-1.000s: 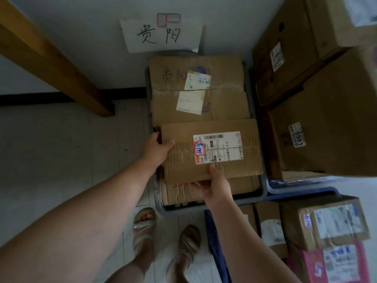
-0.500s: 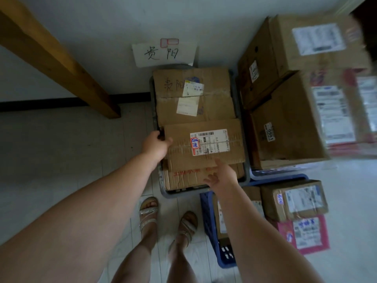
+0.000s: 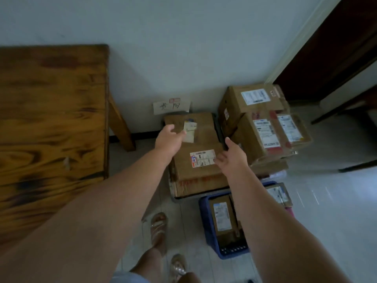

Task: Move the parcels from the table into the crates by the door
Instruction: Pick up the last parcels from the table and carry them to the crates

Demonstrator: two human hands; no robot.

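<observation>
The parcel [image 3: 202, 168] is lying flat, label up, its long side running across the grey crate [image 3: 220, 129], topping a stack [image 3: 195, 185] against the wall [image 3: 183, 48]. Both hands are hovering just over it, holding nothing: the left hand [image 3: 169, 139] loosely curled, the right hand [image 3: 231, 158] spread open. A blue crate [image 3: 205, 225] is holding an upright box [image 3: 221, 215]. The table [image 3: 53, 119] is flanking the left, and bare floor [image 3: 326, 201] is lying open on the right.

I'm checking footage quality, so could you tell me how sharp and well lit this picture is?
Head view: dim; the left hand, right hand and parcel label are soft with motion blur; the door leans from wide-angle distortion; the floor at right shows pale glare.
</observation>
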